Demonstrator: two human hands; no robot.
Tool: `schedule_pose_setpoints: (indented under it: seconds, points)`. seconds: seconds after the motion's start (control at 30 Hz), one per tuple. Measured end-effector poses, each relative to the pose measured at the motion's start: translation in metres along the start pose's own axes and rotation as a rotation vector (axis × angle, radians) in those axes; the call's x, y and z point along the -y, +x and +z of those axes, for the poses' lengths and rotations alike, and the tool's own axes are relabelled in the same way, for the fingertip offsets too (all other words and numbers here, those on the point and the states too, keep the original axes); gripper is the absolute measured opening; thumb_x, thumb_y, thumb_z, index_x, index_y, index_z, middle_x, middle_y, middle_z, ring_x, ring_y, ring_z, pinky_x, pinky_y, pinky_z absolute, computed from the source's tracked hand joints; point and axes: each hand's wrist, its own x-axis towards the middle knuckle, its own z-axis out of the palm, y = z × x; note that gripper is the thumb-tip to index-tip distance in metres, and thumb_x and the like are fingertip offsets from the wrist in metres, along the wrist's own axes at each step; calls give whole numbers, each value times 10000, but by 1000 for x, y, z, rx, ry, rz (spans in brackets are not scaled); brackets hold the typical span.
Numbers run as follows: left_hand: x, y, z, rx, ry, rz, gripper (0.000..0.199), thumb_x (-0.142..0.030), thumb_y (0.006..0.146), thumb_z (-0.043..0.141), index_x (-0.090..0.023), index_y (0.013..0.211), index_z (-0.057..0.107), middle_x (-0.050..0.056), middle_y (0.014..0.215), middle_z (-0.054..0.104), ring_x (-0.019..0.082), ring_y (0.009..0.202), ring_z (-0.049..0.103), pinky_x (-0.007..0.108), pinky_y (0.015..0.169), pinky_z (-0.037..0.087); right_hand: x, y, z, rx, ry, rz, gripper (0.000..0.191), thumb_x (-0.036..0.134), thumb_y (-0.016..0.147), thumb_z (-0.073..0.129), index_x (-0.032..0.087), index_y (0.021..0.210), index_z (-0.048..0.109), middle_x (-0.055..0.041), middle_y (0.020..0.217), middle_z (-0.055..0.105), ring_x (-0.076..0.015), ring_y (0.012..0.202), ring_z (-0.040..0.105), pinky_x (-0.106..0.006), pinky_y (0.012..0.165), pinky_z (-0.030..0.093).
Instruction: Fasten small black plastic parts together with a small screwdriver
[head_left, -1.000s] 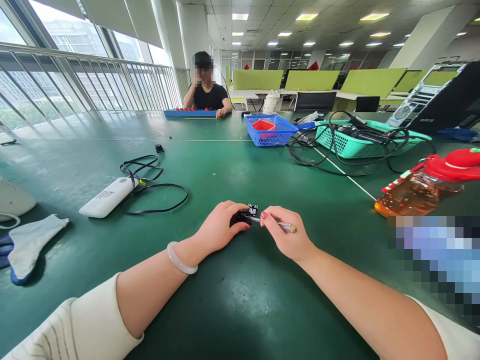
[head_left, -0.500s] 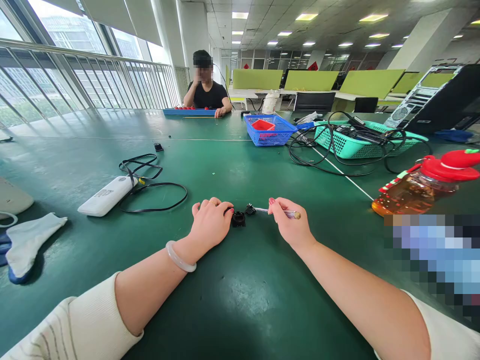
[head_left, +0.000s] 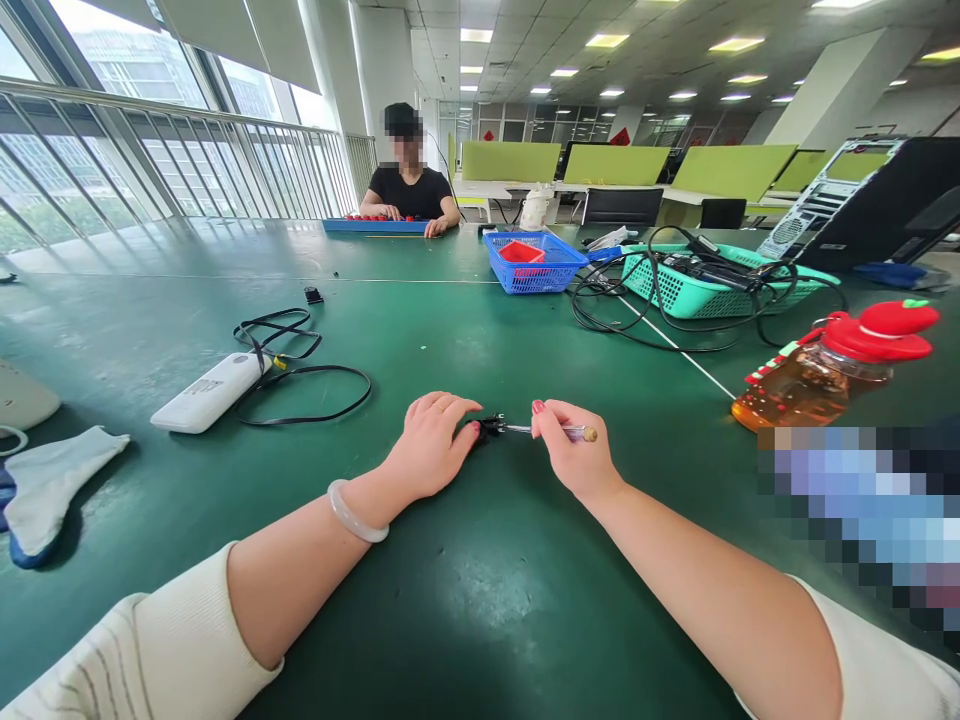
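My right hand (head_left: 576,448) grips a slim screwdriver (head_left: 581,433) with a clear handle and brownish end. Its metal shaft points left, and the tip meets a small black part (head_left: 493,424) on the green table. My left hand (head_left: 435,445) rests on the tabletop, thumb and fingers closed around the left side of the black pieces. The left fingers hide much of these pieces, so their exact kind cannot be made out.
To the left lie a white power bank (head_left: 210,393) with a black cable (head_left: 300,370) and a glove (head_left: 64,490). A red-lidded bottle (head_left: 825,370) stands at right. Farther back are a blue basket (head_left: 536,275), a teal basket (head_left: 675,290) with cables, and a seated person (head_left: 409,190).
My left hand has shifted right over the black pieces, covering the one that showed beside it. The screwdriver stays at the black part. The person opposite has lowered a hand from the head.
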Motion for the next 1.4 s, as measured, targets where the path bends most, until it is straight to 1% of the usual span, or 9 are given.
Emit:
schedule_pose_setpoints:
  seconds: [0.13, 0.37, 0.47, 0.6, 0.7, 0.9, 1.1, 1.2, 1.4]
  points:
    - [1, -2, 1, 87, 15, 77, 343, -302, 883, 557, -266, 1223, 587, 58, 1228, 653, 273, 1245, 495, 497, 1115, 349, 0, 0, 0, 29, -53, -27, 487, 458, 940, 439, 210, 521, 449, 26, 489, 409, -123, 514, 400, -278, 556, 339]
    - [9, -1, 3, 72, 81, -62, 448, -147, 884, 440, -249, 1309, 538, 74, 1311, 618, 278, 1259, 495, 518, 1090, 378, 0, -3, -3, -29, 22, -96, 521, 510, 948, 393, 229, 515, 465, -12, 524, 496, -168, 588, 496, -311, 602, 391]
    - [8, -1, 3, 79, 65, -52, 454, -250, 889, 488, -240, 1342, 515, 88, 1335, 596, 297, 1281, 480, 532, 1098, 366, 1, -2, -3, -116, 24, -71, 499, 522, 945, 402, 228, 553, 496, -8, 552, 492, -162, 580, 472, -305, 590, 376]
    - [6, -2, 2, 114, 39, -17, 536, -416, 879, 558, -246, 1381, 476, 93, 1344, 582, 311, 1288, 470, 532, 1101, 356, -2, -1, 2, 12, 34, 64, 480, 512, 931, 453, 218, 553, 488, 34, 494, 369, -128, 497, 379, -280, 526, 314]
    - [5, -3, 1, 149, 11, 35, 569, -476, 882, 562, -268, 1401, 457, 92, 1312, 585, 302, 1266, 483, 514, 1102, 358, -6, 0, 3, 52, 89, 69, 499, 529, 933, 442, 213, 552, 504, 29, 502, 400, -127, 506, 404, -276, 525, 318]
    - [3, -3, 1, 215, 25, 115, 523, -522, 886, 562, -296, 1356, 525, 88, 1237, 574, 299, 1222, 488, 514, 1098, 352, -23, 8, 1, -151, 153, 118, 480, 531, 923, 462, 210, 568, 504, 30, 527, 405, -126, 521, 400, -278, 532, 312]
    - [-5, -4, 1, 225, 6, 157, 402, -495, 901, 555, -327, 1264, 601, 72, 1176, 562, 282, 1163, 509, 518, 1067, 369, -30, 14, 6, -152, 127, 125, 475, 527, 908, 477, 209, 557, 494, 36, 510, 378, -119, 508, 372, -269, 522, 313]
    - [-15, -9, 2, 259, -57, 218, 362, -486, 885, 592, -308, 1198, 627, 62, 1166, 571, 261, 1133, 527, 504, 1071, 360, -30, 16, 5, -188, 74, 78, 473, 522, 904, 476, 210, 550, 485, 35, 507, 376, -119, 508, 367, -265, 523, 319]
    - [-45, -23, 12, 252, -51, 252, 331, -432, 907, 580, -318, 1215, 619, 56, 1132, 582, 255, 1124, 519, 497, 1059, 368, -35, 21, 1, -315, 25, 162, 459, 519, 891, 455, 213, 552, 503, 26, 507, 416, -127, 503, 382, -262, 515, 324]
